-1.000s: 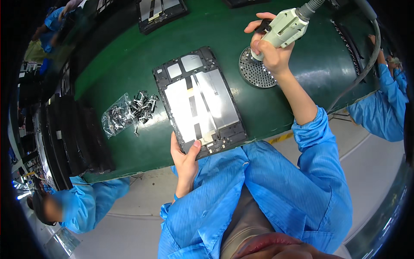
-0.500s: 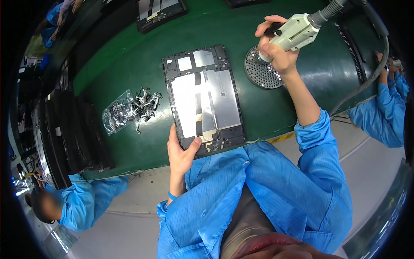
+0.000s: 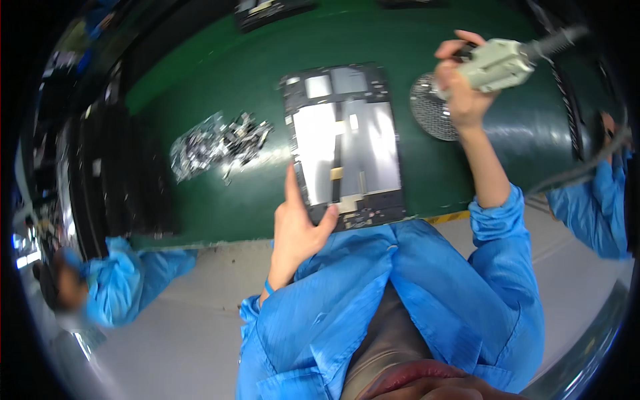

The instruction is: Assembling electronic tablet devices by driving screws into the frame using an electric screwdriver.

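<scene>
An opened tablet lies on the green table in front of me, its silver inner plates and dark frame facing up. My left hand holds its lower left corner, thumb on top and a finger stretched along the left edge. To the right, my right hand is wrapped round a pale green electric screwdriver with a grey ribbed cable sleeve. The screwdriver's tip end is over a round screw plate full of small holes; whether it touches is hidden by my hand.
Left of the tablet lie a clear plastic bag and a heap of small metal parts. A row of dark panels stands at the far left. Another device sits at the back. Co-workers in blue are on both sides.
The whole view has shifted, so the table's things appear farther right, with some blur. My right hand still holds the screwdriver by the screw plate; my left hand stays at the tablet's corner.
</scene>
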A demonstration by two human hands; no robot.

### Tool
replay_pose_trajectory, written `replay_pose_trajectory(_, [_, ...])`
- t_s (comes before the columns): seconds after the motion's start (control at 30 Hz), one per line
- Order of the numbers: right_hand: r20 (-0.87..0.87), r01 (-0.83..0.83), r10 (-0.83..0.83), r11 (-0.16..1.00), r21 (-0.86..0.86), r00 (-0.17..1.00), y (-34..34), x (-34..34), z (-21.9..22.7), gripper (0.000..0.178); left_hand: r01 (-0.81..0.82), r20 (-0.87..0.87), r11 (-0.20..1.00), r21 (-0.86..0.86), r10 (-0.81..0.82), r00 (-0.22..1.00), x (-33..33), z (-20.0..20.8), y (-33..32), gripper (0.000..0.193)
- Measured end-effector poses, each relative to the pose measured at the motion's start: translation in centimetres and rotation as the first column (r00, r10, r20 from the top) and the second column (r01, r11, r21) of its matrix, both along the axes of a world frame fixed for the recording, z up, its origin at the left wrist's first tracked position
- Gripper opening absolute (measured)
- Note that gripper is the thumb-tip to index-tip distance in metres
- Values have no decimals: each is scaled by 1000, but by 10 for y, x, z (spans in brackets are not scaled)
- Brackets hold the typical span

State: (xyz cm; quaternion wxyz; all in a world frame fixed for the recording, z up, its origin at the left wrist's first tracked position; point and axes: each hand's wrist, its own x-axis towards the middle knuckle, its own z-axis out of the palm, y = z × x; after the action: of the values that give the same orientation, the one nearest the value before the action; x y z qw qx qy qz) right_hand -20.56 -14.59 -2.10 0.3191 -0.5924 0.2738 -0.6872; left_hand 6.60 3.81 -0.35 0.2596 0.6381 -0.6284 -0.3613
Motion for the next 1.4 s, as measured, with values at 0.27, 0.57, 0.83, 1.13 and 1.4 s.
replay_pose_trajectory(0.27, [27,-132,131,990,59,991,-1,-7,-1,51,-61,354,970,-234,144,924,24,0,-21,34])
replay_pose_trajectory(0.57, [-35,-22,25,996,85,999,1,4,12,52,16,475,855,-518,272,837,69,-23,-79,24])
replay_pose_trajectory(0.83, [134,-70,65,997,37,989,5,9,30,55,66,437,833,-550,220,872,76,-26,-95,15])
replay_pose_trajectory(1.13, [192,-138,124,988,61,973,5,29,43,55,-155,-12,911,-382,163,987,74,5,-94,6])
replay_pose_trajectory(1.4, [209,-246,230,967,58,951,-1,65,60,55,-96,-682,993,71,119,722,75,0,-117,7])
